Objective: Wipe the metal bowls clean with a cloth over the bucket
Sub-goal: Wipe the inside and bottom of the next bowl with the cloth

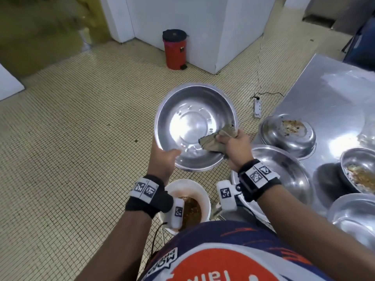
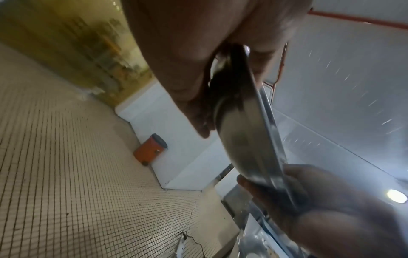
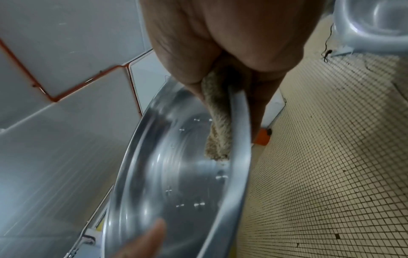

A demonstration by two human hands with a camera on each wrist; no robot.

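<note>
I hold a large shiny metal bowl (image 1: 192, 122) tilted toward me above the floor. My left hand (image 1: 165, 157) grips its near-left rim, thumb inside. My right hand (image 1: 229, 140) clutches a brownish cloth (image 1: 213, 141) and presses it on the bowl's right inner wall, folded over the rim. Below and nearer to me stands a white bucket (image 1: 205, 196) holding brown waste. In the right wrist view the cloth (image 3: 217, 132) lies inside the bowl (image 3: 176, 174) under my palm. The left wrist view shows the bowl (image 2: 247, 131) edge-on between my fingers.
A steel table (image 1: 332, 94) on the right carries several metal bowls, some with food residue (image 1: 288, 134) (image 1: 363, 171). A red pedal bin (image 1: 175, 48) stands by a white pillar. A power strip (image 1: 257, 106) with its cable lies on the tiled floor.
</note>
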